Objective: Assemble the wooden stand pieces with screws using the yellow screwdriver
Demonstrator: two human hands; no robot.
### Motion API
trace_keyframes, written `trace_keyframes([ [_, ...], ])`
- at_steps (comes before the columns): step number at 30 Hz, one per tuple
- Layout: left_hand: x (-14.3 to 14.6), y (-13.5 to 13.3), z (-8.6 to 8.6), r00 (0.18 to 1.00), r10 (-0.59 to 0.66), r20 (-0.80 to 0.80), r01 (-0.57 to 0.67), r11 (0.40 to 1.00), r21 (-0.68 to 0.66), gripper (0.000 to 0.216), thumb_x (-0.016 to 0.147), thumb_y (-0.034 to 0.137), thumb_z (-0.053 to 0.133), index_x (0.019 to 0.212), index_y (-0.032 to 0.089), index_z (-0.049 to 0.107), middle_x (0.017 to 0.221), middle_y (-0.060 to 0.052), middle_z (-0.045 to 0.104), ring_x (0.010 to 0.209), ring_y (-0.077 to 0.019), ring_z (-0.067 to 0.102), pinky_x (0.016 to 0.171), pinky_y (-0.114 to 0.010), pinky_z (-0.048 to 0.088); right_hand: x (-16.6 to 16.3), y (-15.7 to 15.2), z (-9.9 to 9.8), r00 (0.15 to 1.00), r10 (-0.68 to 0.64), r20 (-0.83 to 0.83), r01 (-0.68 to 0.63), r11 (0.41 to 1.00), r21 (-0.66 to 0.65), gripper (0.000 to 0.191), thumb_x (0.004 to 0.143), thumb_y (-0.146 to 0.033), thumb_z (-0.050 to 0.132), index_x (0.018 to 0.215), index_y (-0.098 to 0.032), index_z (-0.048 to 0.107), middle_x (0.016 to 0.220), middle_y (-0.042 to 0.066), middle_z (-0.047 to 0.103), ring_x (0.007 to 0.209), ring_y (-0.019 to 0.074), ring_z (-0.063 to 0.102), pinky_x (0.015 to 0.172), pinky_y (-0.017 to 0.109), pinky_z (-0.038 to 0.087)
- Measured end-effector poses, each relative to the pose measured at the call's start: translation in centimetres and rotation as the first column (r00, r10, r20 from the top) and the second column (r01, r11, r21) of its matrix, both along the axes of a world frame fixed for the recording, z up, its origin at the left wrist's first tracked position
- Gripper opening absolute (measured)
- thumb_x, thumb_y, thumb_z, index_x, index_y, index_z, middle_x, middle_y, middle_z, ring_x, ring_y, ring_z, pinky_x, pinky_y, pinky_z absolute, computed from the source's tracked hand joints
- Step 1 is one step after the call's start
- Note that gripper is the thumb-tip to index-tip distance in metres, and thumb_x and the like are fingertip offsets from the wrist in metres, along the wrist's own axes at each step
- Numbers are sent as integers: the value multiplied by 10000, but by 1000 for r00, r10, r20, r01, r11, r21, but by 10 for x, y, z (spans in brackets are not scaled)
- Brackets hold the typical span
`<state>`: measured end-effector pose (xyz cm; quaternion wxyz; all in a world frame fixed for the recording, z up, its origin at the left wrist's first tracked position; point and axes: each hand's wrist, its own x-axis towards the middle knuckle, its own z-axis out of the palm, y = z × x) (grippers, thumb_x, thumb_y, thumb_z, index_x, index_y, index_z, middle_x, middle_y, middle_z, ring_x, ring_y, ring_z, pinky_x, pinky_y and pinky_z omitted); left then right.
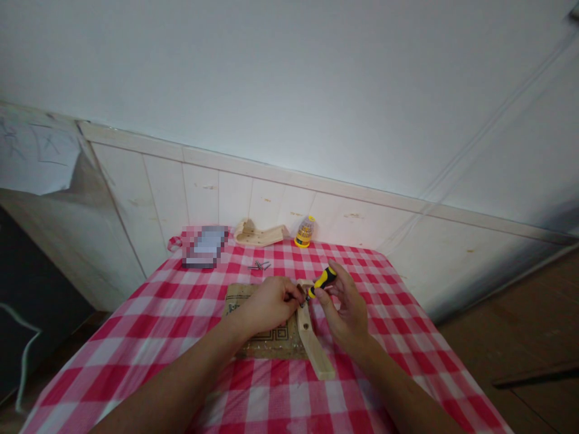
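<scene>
The wooden piece (315,349) lies between the hands, partly over a printed brown sheet (257,348). The right hand (347,308) grips the yellow-black screwdriver (324,278), tip angled down at the wood. The left hand's (274,301) fingertips crowd that spot, hiding it; whether they pinch something I cannot tell. Checked cloth (393,289) stretches rightward to the desk's edge.

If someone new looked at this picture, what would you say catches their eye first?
Probably the red-and-white checked tablecloth, filling the lower middle. On it, the right hand holds a yellow-and-black screwdriver angled down toward a pale wooden piece, with the left hand at that piece's far end. Farther back, a small yellow-based container stands near the white wall.
</scene>
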<state>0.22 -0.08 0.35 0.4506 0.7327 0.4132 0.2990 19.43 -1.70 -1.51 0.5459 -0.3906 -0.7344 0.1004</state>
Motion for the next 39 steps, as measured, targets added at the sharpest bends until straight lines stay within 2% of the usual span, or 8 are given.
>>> trace_keyframes([
  [4,0,0,1,1000,2,-27,-3,1000,-7,285,772,25,537,815,136,796,737,-13,750,524,-102,554,516,-207,379,-1,-4,1,994,111,-22,-112,993,-33,544,1008,-201,582,1518,-346,460,1233,87,735,1018,216,769,841,360,662],
  [7,0,1,0,999,-4,-32,5,1000,25,291,779,32,542,841,143,804,748,-9,757,530,-103,564,533,-210,391,-3,-5,2,989,151,-4,-151,988,-34,557,1008,-174,574,1523,-344,447,1226,88,741,1019,210,775,847,351,665],
  [17,0,1,0,999,15,-40,-13,999,50,305,775,30,550,861,150,817,827,-31,795,714,-156,694,643,-227,473,-5,0,-1,999,-33,16,33,999,-4,519,940,-204,666,1432,-316,546,1045,42,753,817,183,749,734,315,643],
  [24,-1,3,-3,999,13,-43,-11,999,48,299,788,55,551,869,162,818,843,-30,802,706,-159,703,632,-232,492,-5,0,-3,998,-60,21,60,998,2,493,930,-235,692,1401,-299,562,867,-2,676,715,156,669,666,281,587],
  [30,-1,3,0,996,37,-85,-31,996,78,328,777,60,556,924,165,830,928,-48,822,813,-184,733,739,-257,542,-5,1,-4,998,-54,21,54,998,11,493,922,-245,704,1392,-303,565,784,-32,631,648,144,641,632,268,583],
  [32,-1,2,2,994,44,-99,-36,996,80,345,777,57,551,941,165,835,927,-55,821,827,-189,735,750,-262,544,-5,0,-3,998,-56,32,56,998,21,503,921,-240,706,1398,-310,563,832,-14,671,669,153,666,639,278,599],
  [35,-1,1,4,993,57,-100,-51,997,60,369,780,51,538,962,163,840,905,-58,820,794,-185,733,721,-259,540,-6,-4,-2,997,-50,60,47,998,48,523,935,-217,680,1429,-320,542,1076,51,744,781,180,737,716,321,642],
  [39,-1,1,3,994,52,-96,-45,997,68,386,772,43,533,968,161,844,898,-64,821,774,-185,731,703,-256,527,-10,-10,-1,996,76,48,-77,997,22,545,989,-179,580,1503,-317,461,1219,91,745,1003,228,774,865,392,663],
])
